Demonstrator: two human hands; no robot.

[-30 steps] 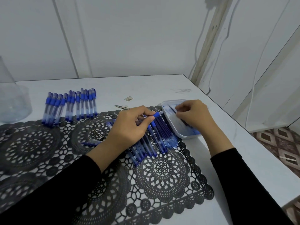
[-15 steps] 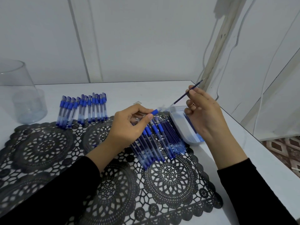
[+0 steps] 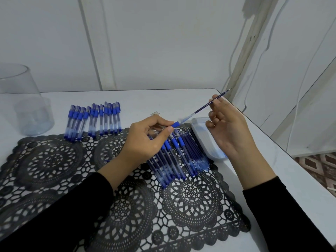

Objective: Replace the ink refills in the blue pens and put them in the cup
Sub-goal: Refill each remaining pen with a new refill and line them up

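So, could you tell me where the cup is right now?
In the head view, the clear cup stands at the table's far left, left of the row of capped blue pens and beyond the black lace mat.

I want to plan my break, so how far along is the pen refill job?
Early, it seems. Done: no pens show in the clear cup; whether the capped row is refilled, I cannot tell. In hand: the left hand grips a pen barrel while the right hand pinches a refill at its open end. Left: the pile on the mat, then moving pens to the cup.
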